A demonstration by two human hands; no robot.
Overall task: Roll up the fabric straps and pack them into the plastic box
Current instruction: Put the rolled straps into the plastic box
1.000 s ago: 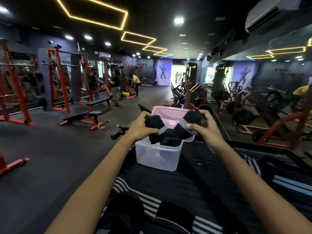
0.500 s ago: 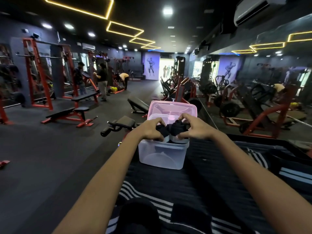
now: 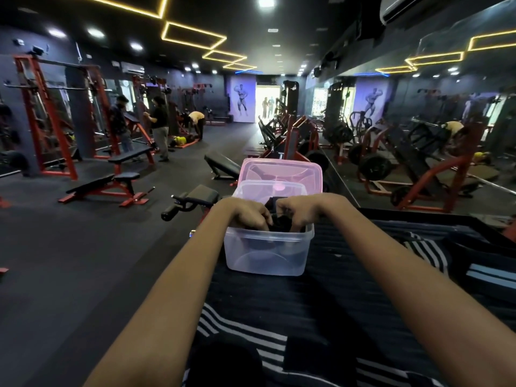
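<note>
Gym floor, dark rubber, red racks and benches (image 3: 103, 187) at 9 to 10 o'clock, mirror wall (image 3: 446, 121) at 2 o'clock, lit doorway at 12. Person works at a dark ribbed surface (image 3: 349, 275) in the foreground, with striped cloth (image 3: 240, 333) lying on it at 6 o'clock and more stripes at 3 o'clock.

Clear plastic box (image 3: 265, 255) sits on that surface dead centre, open. Pink lid (image 3: 282, 170) stands just behind it at 12 o'clock, touching or nearly so; can't tell which.

Both hands are down inside the box mouth. Left hand (image 3: 245, 213) at the box's 10 o'clock side, fingers curled onto the black fabric straps (image 3: 280, 220). Right hand (image 3: 300, 212) at the 2 o'clock side, fingers curled down into the same dark bundle. Fingertips of the two hands are close together over the straps. Bundle sits in the box's upper part, between the hands; whether it is rolled can't be told, mostly hidden by fingers.

Other people (image 3: 159, 124) stand far off by the racks at 10 o'clock.
</note>
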